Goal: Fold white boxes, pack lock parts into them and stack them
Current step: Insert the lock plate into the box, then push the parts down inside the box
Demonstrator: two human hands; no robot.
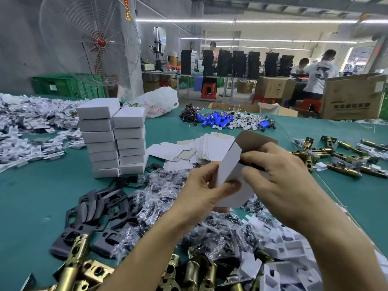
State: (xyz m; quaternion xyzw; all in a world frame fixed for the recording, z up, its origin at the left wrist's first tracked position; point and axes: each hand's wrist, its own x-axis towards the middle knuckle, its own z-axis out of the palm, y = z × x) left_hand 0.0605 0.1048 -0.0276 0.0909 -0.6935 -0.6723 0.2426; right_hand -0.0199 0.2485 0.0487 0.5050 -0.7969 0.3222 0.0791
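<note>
Both hands hold one white box (pixel 230 164) above the green table (pixel 31 196). My left hand (pixel 201 190) grips its lower left side, thumb on the front panel. My right hand (pixel 279 175) pinches the box's open top, fingers at the opening, where something dark shows; the brown inside of the lid flap (pixel 254 139) stands up behind. Flat unfolded box blanks (pixel 201 149) lie fanned just beyond. Two stacks of closed white boxes (pixel 115 139) stand at the left. Brass latch bolts (pixel 195 271) and black strike plates (pixel 96 211) lie near me.
Small clear bags of dark screws (pixel 159 192) are heaped under my hands, white plastic parts (pixel 289 248) at the right. More brass latches (pixel 340 156) lie far right, blue batteries (pixel 218 119) and a white bag (pixel 157 103) behind. A heap of white pieces (pixel 31 127) fills the left.
</note>
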